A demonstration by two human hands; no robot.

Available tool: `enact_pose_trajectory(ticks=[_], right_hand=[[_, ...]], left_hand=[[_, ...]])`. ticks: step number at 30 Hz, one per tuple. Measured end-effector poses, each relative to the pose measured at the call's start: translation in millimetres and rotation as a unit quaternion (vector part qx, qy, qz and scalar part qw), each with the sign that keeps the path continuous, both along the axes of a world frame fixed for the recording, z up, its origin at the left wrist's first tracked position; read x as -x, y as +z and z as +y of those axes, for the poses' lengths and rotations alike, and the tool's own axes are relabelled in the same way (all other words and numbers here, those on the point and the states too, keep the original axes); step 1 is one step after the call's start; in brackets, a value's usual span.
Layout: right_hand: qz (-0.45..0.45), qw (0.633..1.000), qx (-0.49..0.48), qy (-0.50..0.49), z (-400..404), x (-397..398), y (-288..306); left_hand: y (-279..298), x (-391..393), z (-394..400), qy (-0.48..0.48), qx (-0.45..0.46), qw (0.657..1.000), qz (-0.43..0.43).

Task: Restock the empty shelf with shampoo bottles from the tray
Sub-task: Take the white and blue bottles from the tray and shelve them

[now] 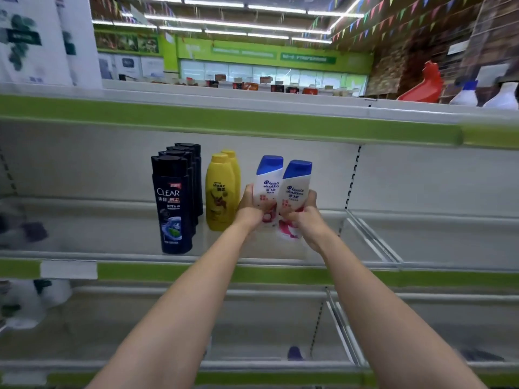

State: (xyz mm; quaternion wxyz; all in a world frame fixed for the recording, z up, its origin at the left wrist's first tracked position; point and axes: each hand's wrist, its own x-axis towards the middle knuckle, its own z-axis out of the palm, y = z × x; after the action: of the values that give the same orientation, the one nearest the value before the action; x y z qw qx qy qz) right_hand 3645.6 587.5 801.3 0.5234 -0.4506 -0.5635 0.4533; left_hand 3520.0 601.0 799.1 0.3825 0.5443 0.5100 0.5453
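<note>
Both arms reach into the white metal shelf [280, 256] with its green edge strip. The left hand [248, 211] grips one smooth white, blue-capped Head & Shoulders bottle [268, 182]; the right hand [304, 220] grips a second one [295, 192] touching it. Beside them stand glossy yellow Rejoice bottles [220, 192] and black Clear bottles [172, 203], under a supermarket's strip lights.

Four black bottles [173, 203], two yellow bottles [220, 192], two white bottles [280, 189]
</note>
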Motion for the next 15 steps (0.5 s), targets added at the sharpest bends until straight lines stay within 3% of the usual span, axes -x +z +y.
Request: enact_pose_trajectory(ticks=[6,15], right_hand=[[0.008,0.999,-0.038,0.0,27,6,-9],[0.013,0.999,-0.034,0.018,30,6,-11]], left_hand=[[-1,-8,33,0.083,0.007,0.996,-0.012],[0,-5,38,0.046,0.042,0.998,-0.014]])
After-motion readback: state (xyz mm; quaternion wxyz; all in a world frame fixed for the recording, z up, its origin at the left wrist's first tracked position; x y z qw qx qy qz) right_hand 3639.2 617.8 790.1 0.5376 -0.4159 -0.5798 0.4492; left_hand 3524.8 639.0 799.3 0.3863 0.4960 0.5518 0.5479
